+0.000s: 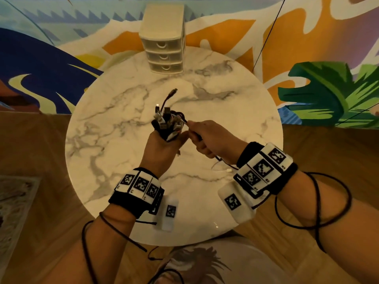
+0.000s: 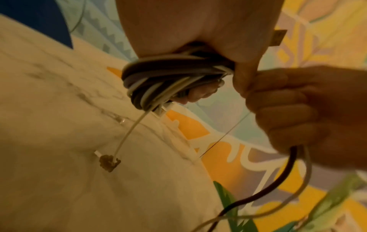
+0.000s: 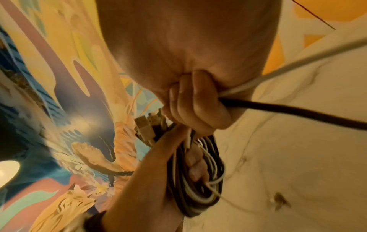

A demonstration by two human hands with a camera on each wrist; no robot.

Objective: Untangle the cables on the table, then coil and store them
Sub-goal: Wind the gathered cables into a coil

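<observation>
Left hand [image 1: 162, 148] grips one coiled bundle [image 1: 168, 124]; right hand [image 1: 211, 138] grips seemingly two cables [image 3: 278, 100].

Table [image 1: 235, 111] fills frame centre. Drawer unit [image 1: 164, 37] stands at its far edge, top centre. Left hand [image 1: 162, 148] is over table centre with the coil [image 1: 169, 124] on it. Right hand [image 1: 211, 138] is just right of the coil, touching it. Two loose cables [image 3: 298, 109] run from the right hand toward lower right. A plug [image 2: 109, 162] lies on the table below the coil.
</observation>
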